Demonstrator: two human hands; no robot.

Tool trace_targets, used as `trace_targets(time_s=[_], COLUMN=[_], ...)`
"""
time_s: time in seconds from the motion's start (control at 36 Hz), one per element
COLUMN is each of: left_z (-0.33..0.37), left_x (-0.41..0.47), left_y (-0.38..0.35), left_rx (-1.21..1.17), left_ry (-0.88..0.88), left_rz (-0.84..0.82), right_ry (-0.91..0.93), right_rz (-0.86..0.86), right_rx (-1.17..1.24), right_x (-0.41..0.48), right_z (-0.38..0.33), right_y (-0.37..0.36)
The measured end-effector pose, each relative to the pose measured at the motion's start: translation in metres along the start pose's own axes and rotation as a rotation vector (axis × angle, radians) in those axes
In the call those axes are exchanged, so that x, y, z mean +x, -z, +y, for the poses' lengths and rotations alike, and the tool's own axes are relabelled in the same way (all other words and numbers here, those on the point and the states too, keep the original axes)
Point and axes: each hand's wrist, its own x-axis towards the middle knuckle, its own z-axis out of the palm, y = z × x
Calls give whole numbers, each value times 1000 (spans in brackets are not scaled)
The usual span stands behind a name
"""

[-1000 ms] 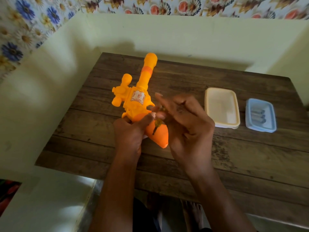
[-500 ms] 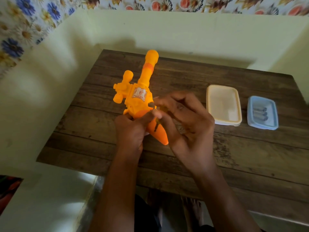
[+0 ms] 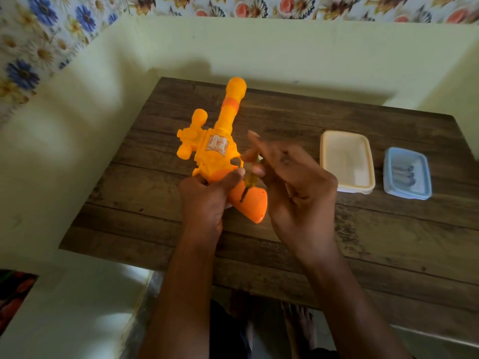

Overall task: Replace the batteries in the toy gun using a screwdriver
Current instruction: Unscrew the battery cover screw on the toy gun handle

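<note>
An orange toy gun (image 3: 215, 151) lies over the wooden table (image 3: 337, 242), barrel pointing away from me. My left hand (image 3: 207, 198) grips it around the middle, just above the darker orange handle (image 3: 252, 204). My right hand (image 3: 293, 185) pinches a small screwdriver (image 3: 250, 181) with a yellowish see-through grip; its dark tip rests on the handle's side. Several batteries (image 3: 404, 174) lie in a light blue tray (image 3: 425, 193) at the right.
A cream plastic box (image 3: 346, 141) stands between the gun and the blue tray. Pale green walls enclose the table on the left and the far side. My bare feet show under the near edge.
My right hand's fingers have shifted around the screwdriver, with the forefinger now lifted. The gun and my left hand stay in place.
</note>
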Motion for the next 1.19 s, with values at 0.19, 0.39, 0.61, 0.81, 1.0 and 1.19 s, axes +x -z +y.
trace_targets(time_s=[0.19,0.39,0.61,0.81,1.0,1.19], left_z=[7,3,5,4,1,4], left_x=[-6,-1,-3,-4,0,-4], left_y=[-3,-1,-2,-1,0,-1], left_rx=[-14,-24,-6,-10,-9,-7], left_ry=[4,30,9,16,19,10], left_rz=[-19,5,-9,-13,-3,-37], right_ry=[12,21,26,5,12,19], right_rz=[21,2,101,34,52,91], right_rx=[-24,11,-29,0,14,-17], right_x=[1,-2,-1,-1,0,0], right_z=[-3,0,2,-2,2,1], right_y=[1,1,-5,-3,-4,-7])
